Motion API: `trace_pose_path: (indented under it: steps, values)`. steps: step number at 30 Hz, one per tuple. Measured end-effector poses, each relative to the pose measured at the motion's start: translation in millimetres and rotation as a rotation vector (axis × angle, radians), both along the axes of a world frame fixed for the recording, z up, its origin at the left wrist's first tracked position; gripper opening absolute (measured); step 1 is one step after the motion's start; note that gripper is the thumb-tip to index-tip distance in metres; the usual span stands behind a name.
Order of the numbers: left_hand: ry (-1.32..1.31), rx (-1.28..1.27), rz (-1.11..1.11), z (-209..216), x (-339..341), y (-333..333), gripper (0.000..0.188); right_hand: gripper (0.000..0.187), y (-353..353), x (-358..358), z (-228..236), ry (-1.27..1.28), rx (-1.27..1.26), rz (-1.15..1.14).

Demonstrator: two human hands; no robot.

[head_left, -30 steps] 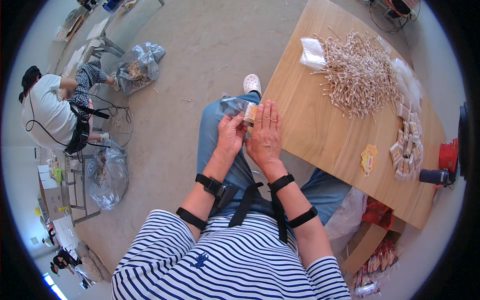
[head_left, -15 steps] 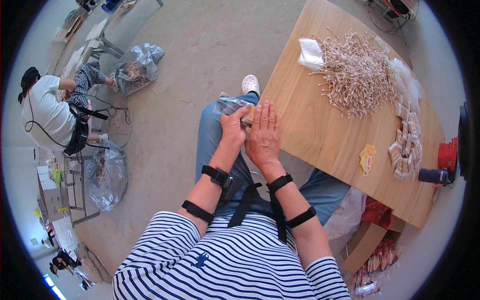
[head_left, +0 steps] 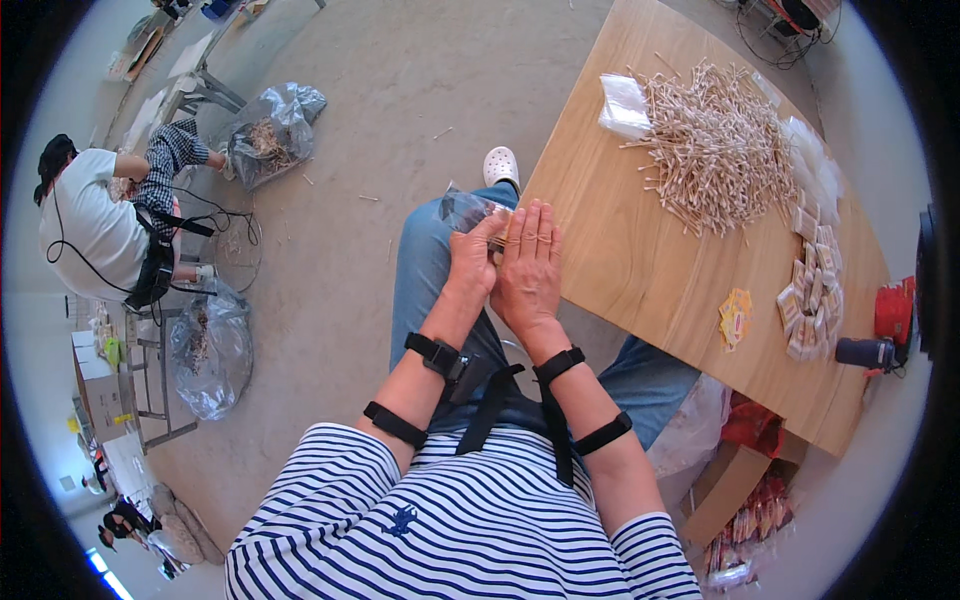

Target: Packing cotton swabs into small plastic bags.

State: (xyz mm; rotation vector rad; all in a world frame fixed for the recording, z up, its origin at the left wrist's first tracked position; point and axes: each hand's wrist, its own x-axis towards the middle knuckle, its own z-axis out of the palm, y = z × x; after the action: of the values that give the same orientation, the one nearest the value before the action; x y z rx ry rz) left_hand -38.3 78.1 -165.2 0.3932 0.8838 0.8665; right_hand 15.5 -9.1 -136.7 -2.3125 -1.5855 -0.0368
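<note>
Over my lap, my left hand (head_left: 471,254) is closed round a small clear plastic bag (head_left: 466,211), thumb on top. The bag's loose end pokes out to the left, above my knee. Whatever is inside is mostly covered by my hands; a little brown or yellow shows between them. My right hand (head_left: 527,268) lies flat against the bag's right side with its fingers straight and side by side. Cotton swabs (head_left: 715,145) form a big loose heap on the wooden table (head_left: 620,240) to my right. Yellow printed cards (head_left: 735,318) lie nearer me on it.
Flat clear bags (head_left: 625,105) lie left of the heap, and filled swab packs (head_left: 812,290) at the table's right. A dark blue cylinder (head_left: 866,352) stands by the edge. Below is a cardboard box (head_left: 728,492). At left, a person (head_left: 100,225) sits among clear sacks (head_left: 212,355).
The yellow card that showed between my hands is now mostly covered. My left hand has shifted slightly on the bag; the right stays flat in about the same place.
</note>
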Motion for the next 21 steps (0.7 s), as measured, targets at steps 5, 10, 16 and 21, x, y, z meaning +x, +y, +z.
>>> trace_pose_path:
  steps: [5,10,16,21]
  values:
    - [-0.135,-0.029,0.029,6.2,-14.2,4.9,0.013,0.080,-3.1,1.7,12.1,0.043,-0.080,0.018]
    - [-0.081,0.093,-0.006,-13.5,-16.7,1.7,0.018,0.081,-3.0,0.8,9.1,0.064,-0.038,0.024]
    - [-0.067,0.125,-0.019,-17.3,-8.8,-3.9,0.017,0.076,-1.1,0.2,0.2,0.042,0.028,0.001]
    - [-0.118,0.119,0.006,-11.5,-7.5,-5.4,0.018,0.074,0.8,-0.4,-0.5,0.000,-0.019,-0.007]
